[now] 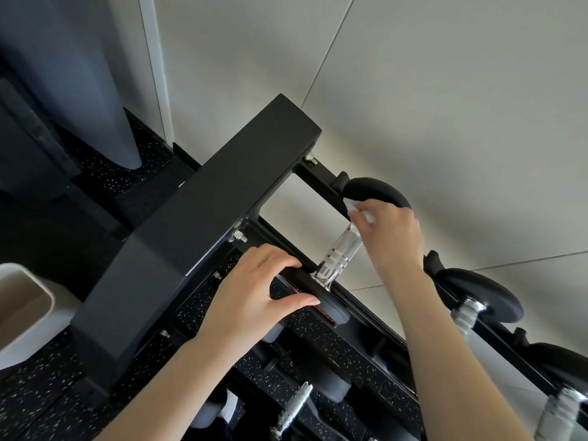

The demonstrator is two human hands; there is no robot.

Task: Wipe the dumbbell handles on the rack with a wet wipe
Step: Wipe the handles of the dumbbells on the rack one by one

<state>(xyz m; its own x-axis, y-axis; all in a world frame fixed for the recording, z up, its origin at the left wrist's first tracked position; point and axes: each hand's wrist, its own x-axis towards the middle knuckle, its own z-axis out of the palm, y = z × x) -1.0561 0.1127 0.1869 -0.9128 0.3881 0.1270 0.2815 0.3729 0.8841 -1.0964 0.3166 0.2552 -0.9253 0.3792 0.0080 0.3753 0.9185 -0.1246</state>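
Wet wipe mostly hidden under right hand, pinched at far end of knurled handle. Left hand gripping near weight plate.

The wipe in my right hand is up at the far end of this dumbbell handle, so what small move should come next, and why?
Probably draw the right hand and its wet wipe down the knurled handle toward the near weight head. The wipe sits at the handle's far end by the far head, most of the metal below it lies bare, and the left hand is steadying the near head.
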